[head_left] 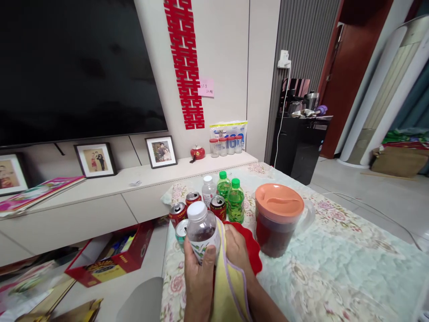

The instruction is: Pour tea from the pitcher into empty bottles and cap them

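My left hand is wrapped round a clear plastic bottle with a white cap, held slightly tilted above the table. My right hand presses a yellow cloth with a purple edge against the bottle's right side; its fingertips are hidden behind the cloth. Just beyond stand several drink cans, among them a red can and a teal can. Another white-capped bottle and two green bottles are behind them. A red scalloped dish lies partly under my right hand.
A pitcher with an orange lid and dark contents stands on the flowered tablecloth to the right. Beyond the table, a white cabinet bears photo frames, a red pot and lidded jars. A red box sits on the floor.
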Demonstrator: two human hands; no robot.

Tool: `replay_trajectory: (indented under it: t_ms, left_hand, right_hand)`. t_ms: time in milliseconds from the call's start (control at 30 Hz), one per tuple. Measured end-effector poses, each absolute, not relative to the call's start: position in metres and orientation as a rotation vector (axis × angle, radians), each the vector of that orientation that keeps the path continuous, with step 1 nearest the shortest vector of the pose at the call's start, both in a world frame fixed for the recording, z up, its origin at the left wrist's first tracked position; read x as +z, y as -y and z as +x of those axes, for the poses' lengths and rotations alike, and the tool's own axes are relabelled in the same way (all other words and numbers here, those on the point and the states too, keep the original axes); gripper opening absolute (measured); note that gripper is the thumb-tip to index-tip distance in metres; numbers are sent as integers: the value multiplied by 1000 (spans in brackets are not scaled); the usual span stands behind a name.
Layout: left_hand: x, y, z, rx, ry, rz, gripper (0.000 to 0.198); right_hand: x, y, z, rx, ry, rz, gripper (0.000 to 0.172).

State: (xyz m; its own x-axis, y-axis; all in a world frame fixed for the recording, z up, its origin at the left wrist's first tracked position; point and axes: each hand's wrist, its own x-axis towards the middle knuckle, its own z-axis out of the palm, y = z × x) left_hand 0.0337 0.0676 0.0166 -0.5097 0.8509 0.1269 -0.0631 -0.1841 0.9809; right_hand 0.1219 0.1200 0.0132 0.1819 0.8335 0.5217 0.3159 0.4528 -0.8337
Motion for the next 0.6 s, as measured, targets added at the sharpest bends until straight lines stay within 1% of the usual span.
replay_trajectory:
  t_ms: [67, 167, 300, 367, 433, 500, 600]
  left_hand:
    - [20, -68, 36, 1715, -1457, 948, 92]
    - [23, -68, 40, 1630, -1505, 945, 95]
    - [22, -65, 44, 1515, -1524, 897, 88]
    - [20, -62, 47, 1510, -1479, 876, 85]
    - [17, -60, 49, 1547, -1419, 854, 84]
    - [12, -58, 51, 1571, -1364, 843, 85]
    - [7, -57, 52, 1576, -1297, 852, 89]
  right_hand:
    - [15, -114, 122, 566, 1411, -1054, 43]
    - [18, -106, 123, 575, 1387, -1007, 40]
    - [25, -95, 128, 393, 1412, -924, 45]
    - [30, -92, 132, 278, 1465, -874, 49]
    - [35, -91, 137, 233, 1508, -837, 51]
    - [39, -92, 142, 270, 1520, -817, 48]
    - [45, -95, 147, 444, 1469, -799, 40]
